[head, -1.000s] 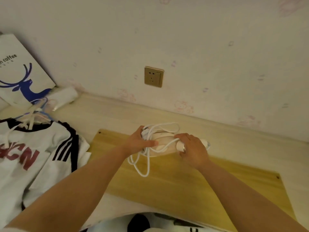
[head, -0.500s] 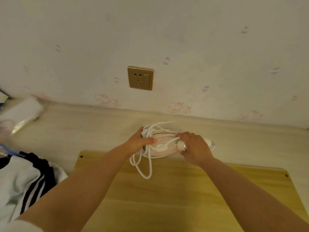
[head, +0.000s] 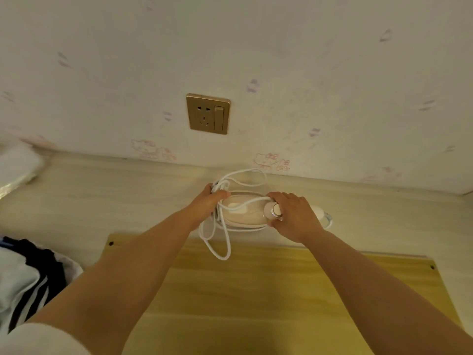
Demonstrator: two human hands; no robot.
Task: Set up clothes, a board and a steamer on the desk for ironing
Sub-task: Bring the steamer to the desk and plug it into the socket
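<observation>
Grasping the steamer (head: 243, 213) (cord (head: 217, 242) wrapped) are left hand (head: 207, 201) and right hand (head: 294, 216), beyond the board (head: 256, 290).

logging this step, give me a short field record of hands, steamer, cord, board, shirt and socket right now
left hand: grips the bundled cord at the steamer's left end
right hand: grips the steamer's right end
steamer: beyond the board's far edge
cord: white, looped, one loop hanging over the board
board: yellow wood, flat on desk
shirt: left edge, partly visible
socket: on wall, nothing plugged in
</observation>
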